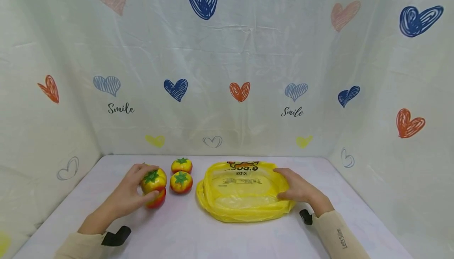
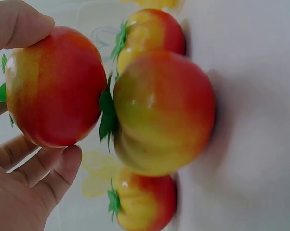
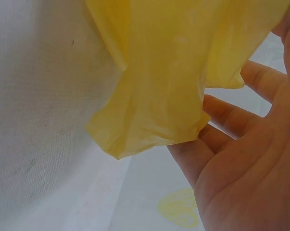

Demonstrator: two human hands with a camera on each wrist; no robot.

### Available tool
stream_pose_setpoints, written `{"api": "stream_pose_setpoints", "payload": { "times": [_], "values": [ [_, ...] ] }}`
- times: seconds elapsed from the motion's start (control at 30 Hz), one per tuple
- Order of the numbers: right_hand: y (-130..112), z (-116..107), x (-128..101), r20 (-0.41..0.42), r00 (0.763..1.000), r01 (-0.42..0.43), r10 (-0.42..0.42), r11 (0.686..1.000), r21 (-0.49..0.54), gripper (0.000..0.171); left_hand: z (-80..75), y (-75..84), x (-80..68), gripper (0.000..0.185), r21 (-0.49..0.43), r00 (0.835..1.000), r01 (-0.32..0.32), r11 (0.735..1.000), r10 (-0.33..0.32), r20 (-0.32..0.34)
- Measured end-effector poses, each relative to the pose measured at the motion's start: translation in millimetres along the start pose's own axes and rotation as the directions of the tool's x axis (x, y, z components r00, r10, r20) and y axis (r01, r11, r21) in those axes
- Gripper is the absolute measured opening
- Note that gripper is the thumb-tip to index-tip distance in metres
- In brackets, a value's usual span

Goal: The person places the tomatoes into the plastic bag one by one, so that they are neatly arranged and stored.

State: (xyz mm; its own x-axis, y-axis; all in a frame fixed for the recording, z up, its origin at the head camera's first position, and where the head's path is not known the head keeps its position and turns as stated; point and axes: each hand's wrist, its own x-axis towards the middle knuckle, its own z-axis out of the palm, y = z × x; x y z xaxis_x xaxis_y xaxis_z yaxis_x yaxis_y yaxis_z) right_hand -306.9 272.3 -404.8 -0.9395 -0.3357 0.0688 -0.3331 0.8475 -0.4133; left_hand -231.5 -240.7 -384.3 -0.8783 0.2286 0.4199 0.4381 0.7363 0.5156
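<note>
My left hand (image 1: pixel 128 194) grips a red-and-yellow toy tomato (image 1: pixel 156 178) with a green leafy top, thumb on one side and fingers on the other. Directly beneath it sits a second tomato (image 1: pixel 158 200); in the left wrist view its leaves (image 2: pixel 107 113) meet the held one's base. To the right stand two more, a back tomato (image 1: pixel 181 166) and a front tomato (image 1: pixel 181 182). A yellow plastic bag (image 1: pixel 248 215) lies with its mouth spread wide. My right hand (image 1: pixel 299 188) holds the bag's right side, fingers curved around the yellow film (image 3: pixel 154 110).
A white-covered table (image 1: pixel 198 239) carries everything. Behind it hangs a pale curtain (image 1: pixel 227 62) printed with hearts, with similar cloth along both sides. Black wrist straps (image 1: pixel 117 236) show near the beige sleeves (image 1: pixel 338 235).
</note>
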Motion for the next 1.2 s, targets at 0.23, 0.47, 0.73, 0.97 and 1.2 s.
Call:
{"api": "stream_pose_setpoints", "payload": {
  "times": [0.23, 0.47, 0.73, 0.97, 1.2],
  "values": [
    [0.1, 0.2, -1.3, 0.003, 1.000, -0.012, 0.012, 1.000, 0.007, 0.080, 9.7, 5.6, 2.7, 0.057, 0.009, 0.998, -0.066, 0.998, 0.066, -0.002],
    [-1.1, -0.4, -2.9, -0.006, 1.000, 0.001, -0.001, 1.000, 0.007, 0.079, 20.8, 13.8, 7.9, 0.060, 0.006, 0.996, -0.089, 0.996, 0.088, 0.021],
    [-1.5, -0.9, -0.9, 0.002, 1.000, -0.014, 0.014, 1.000, 0.005, 0.079, 36.1, 25.1, 17.7, 0.061, -0.038, 0.992, -0.102, 0.994, 0.105, 0.068],
    [-3.9, -1.4, -0.1, 0.001, 1.000, -0.015, 0.015, 1.000, 0.010, 0.079, 45.2, 37.3, 30.1, 0.061, -0.060, 0.983, -0.162, 0.985, 0.166, 0.079],
    [-4.0, 0.9, 0.4, 0.010, 0.999, -0.038, 0.038, 0.999, 0.020, 0.079, 54.9, 49.6, 42.0, 0.059, -0.094, 0.978, -0.147, 0.985, 0.159, 0.136]
  ]
}}
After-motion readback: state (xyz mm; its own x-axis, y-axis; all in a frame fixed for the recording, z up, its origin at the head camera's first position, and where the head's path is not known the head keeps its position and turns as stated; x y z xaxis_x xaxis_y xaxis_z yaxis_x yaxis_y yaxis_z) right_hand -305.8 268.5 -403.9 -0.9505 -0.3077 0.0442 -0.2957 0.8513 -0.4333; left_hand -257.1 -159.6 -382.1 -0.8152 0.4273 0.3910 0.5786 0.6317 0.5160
